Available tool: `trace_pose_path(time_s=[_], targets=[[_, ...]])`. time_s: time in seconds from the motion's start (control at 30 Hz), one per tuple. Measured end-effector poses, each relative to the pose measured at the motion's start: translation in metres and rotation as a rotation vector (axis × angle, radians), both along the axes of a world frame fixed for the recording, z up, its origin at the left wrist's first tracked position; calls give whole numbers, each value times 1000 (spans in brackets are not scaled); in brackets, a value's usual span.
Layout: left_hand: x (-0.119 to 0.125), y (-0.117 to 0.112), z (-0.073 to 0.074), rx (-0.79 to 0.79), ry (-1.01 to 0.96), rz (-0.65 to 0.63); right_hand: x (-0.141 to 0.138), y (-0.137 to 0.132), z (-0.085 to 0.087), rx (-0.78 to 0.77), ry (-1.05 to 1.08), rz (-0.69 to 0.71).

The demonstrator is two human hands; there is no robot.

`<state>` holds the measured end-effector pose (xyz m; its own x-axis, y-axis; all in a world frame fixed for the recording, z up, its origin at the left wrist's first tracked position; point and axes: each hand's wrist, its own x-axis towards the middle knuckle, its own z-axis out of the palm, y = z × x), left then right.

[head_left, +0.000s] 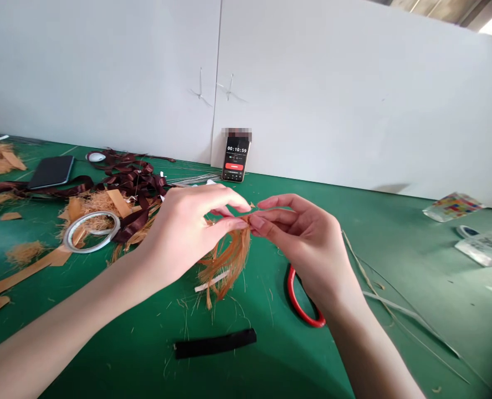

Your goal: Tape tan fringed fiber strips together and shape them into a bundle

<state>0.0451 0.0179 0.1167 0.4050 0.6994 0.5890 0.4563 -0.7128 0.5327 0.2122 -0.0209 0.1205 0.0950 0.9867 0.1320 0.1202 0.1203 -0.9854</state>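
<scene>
Pinched between my two hands is the top end of a bundle of orange-brown fibres (pixel 236 257), whose loose strands hang down over the green table. My left hand (pixel 198 221) grips it from the left with thumb and fingertips. From the right, thumb and forefinger of my right hand (pixel 302 230) close on the same gathered end. A white strip (pixel 213 281) lies among the lower strands. Partly hidden under my right hand is the red handle (pixel 298 302) of what look like scissors. Nearer to me rests a short black strip (pixel 215 343).
Dark brown ribbon (pixel 140 177), a tape roll (pixel 69 235) and frayed fibre scraps (pixel 25 253) cover the left. A phone (pixel 235 158) showing a timer leans on the white wall (pixel 333 100). Thin stems (pixel 412 316) and clear plastic packets (pixel 454 208) lie on the right.
</scene>
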Motion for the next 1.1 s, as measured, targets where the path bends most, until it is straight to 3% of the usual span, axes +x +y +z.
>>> trace_pose_path(time_s=[0.27, 0.43, 0.67, 0.83, 0.97, 1.1], targets=[[-1, 1, -3, 46, 103, -11, -2, -5, -1, 197, -353, -55], [1, 0, -2, 80, 166, -10, 0, -9, 2, 262, -507, 9], [-6, 5, -1, -192, 153, -100, 4, -7, 1, 397, -768, -29], [-12, 8, 1, -287, 158, -103, 2, -3, -3, 401, -773, -48], [-8, 6, 2, -275, 123, -84, 2, -3, -2, 407, -740, -51], [-3, 4, -1, -187, 158, -39, 2, -6, -1, 416, -755, 38]])
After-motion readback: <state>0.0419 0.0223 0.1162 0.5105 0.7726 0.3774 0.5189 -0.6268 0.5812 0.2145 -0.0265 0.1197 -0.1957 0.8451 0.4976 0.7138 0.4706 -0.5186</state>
